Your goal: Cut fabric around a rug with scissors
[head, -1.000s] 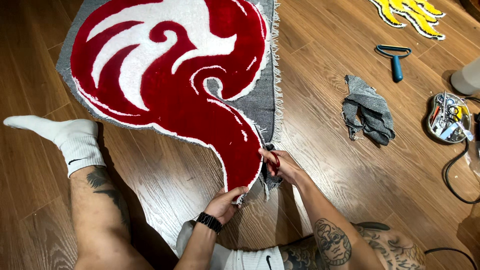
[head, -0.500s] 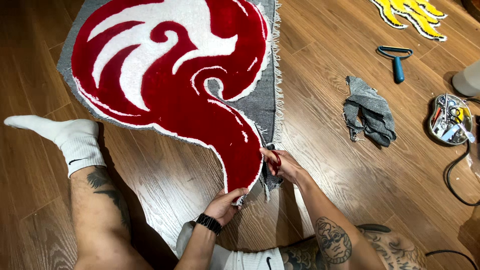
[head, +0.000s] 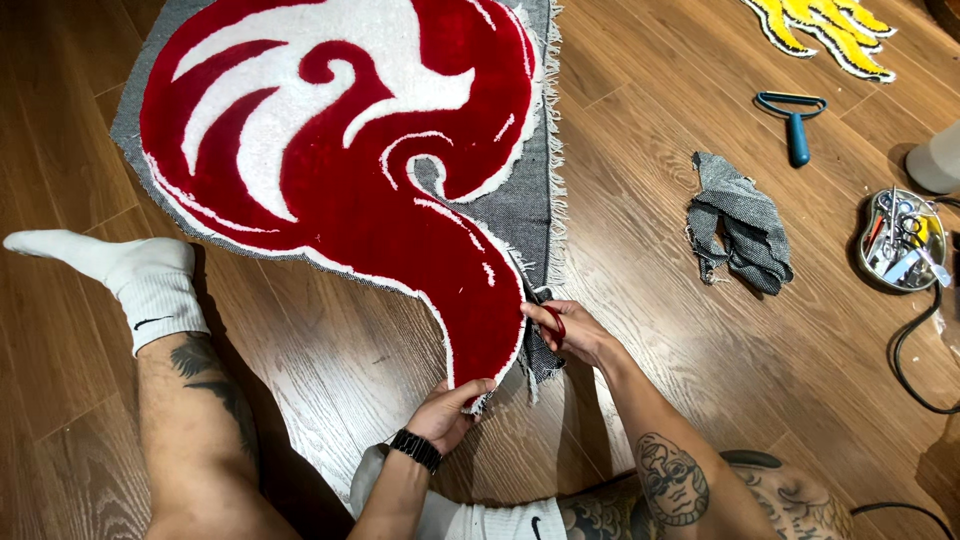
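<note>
Right hand (head: 575,335) gripping red-handled scissors (head: 548,318), blades lying at rug's grey backing edge. Left hand (head: 448,412) pinching pointed tip of red-and-white tufted rug (head: 330,170), which is lying flat on wooden floor (head: 640,180). Grey fabric scraps (head: 738,222), blue lint tool (head: 795,125) lying well apart.

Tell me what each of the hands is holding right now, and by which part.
The left hand pinches the bottom tip of the red and white rug. The right hand grips red-handled scissors by the handle loops, at the rug's grey backing edge.
</note>
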